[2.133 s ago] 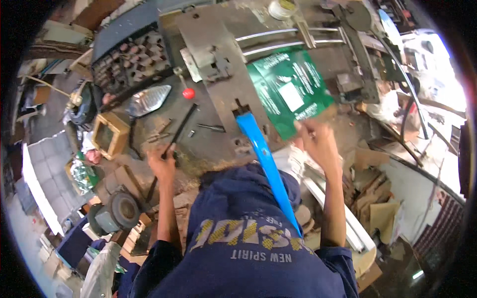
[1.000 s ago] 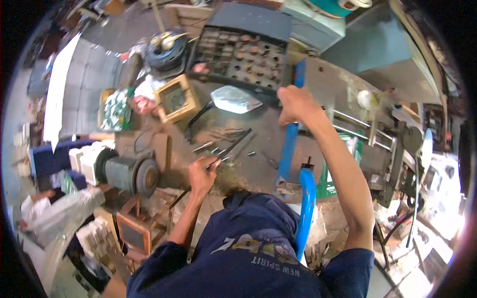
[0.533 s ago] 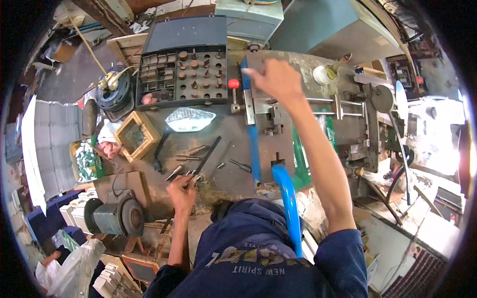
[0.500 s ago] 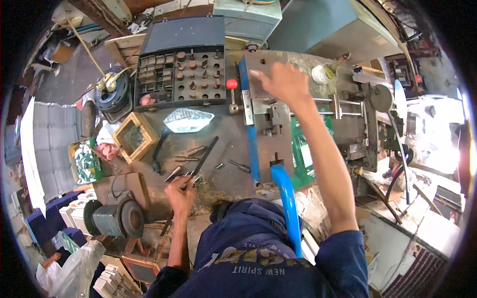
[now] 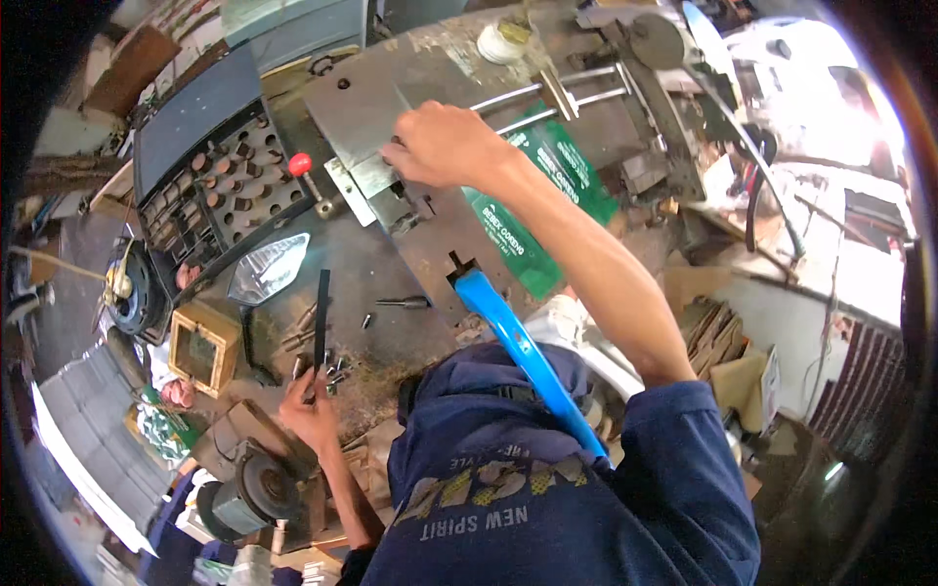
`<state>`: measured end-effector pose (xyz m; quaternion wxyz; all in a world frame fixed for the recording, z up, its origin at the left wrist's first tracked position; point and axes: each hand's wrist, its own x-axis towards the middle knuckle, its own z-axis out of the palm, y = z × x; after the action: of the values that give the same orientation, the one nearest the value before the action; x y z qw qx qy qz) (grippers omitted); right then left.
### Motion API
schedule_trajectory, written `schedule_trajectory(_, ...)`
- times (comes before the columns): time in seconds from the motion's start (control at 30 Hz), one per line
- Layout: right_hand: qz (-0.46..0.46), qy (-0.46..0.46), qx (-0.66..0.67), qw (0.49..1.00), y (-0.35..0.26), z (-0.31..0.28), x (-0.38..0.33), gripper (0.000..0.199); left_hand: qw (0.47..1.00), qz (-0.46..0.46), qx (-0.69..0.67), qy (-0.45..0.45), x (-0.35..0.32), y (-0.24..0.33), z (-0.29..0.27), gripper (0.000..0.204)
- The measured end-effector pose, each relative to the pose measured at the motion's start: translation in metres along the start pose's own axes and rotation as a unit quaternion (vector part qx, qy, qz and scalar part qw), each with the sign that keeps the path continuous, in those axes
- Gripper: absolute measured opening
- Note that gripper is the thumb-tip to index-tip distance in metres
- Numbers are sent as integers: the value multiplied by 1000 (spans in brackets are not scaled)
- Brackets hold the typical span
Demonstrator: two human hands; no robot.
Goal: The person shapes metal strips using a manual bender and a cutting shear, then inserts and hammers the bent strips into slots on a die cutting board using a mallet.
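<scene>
My left hand [image 5: 311, 405] is closed on the lower end of a dark flat bar [image 5: 322, 317], which points up and away over the bench. Small metal pieces [image 5: 337, 371] lie beside those fingers. Across the metal machine plate [image 5: 357, 103] reaches my right arm. My right hand [image 5: 430, 145] is closed, fingers curled down by a metal block [image 5: 373, 178]; what they grip is hidden. Left of that block stands a lever with a red ball knob [image 5: 299, 164]. A blue handle [image 5: 518, 352] slants from the plate toward my body.
An open case of metal punches [image 5: 239, 186], a clear lamp lens [image 5: 269, 266] and a wooden box [image 5: 203, 349] sit leftward. A bench grinder [image 5: 259, 488] is at lower left. Green printed sheet [image 5: 547, 195] lies under the guide rods [image 5: 547, 98]. A white jar [image 5: 503, 41] stands behind.
The view has turned and shifted. My right hand has gone from spread fingers over the plate to curled fingers at the block. The blue strip along the plate's edge no longer shows.
</scene>
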<state>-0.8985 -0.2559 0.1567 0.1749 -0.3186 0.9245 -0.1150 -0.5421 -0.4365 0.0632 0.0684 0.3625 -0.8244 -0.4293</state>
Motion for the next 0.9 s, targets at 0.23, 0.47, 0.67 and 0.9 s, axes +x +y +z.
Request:
schedule_trajectory(0.23, -96, 197, 137, 966, -8, -43, -11, 52, 996, 11, 79, -37, 18, 9, 10, 23)
schedule_trajectory(0.47, 85, -3, 140, 986, 75, -37, -97, 49, 996, 15, 78, -43, 20, 19, 11, 25)
schedule_trajectory(0.67, 265, -351, 207, 874, 175, 105, -126, 46, 998, 21, 48, -47, 26, 22, 20, 22)
schedule_trajectory(0.9, 220, -148, 101, 959, 135, 113, -141, 34, 997, 50, 44, -36, 20, 7, 15, 21)
